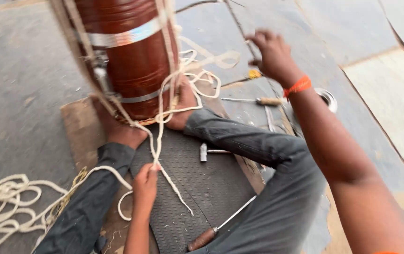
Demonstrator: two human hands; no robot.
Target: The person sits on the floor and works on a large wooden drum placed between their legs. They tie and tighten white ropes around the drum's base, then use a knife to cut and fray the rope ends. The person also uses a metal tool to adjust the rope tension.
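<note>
While left hand [144,184] pinches rope [157,141], drum [129,51] upright

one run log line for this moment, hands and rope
left hand: grips white rope | right hand: raised, pulls thin cord | drum: braced between feet | hammer: on mat

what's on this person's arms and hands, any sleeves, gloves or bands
Both arms are bare, with no sleeves, and both hands are gloveless. The right hand has a bright orange thread band tied round the wrist. The left hand shows no band, ring or watch.
</note>
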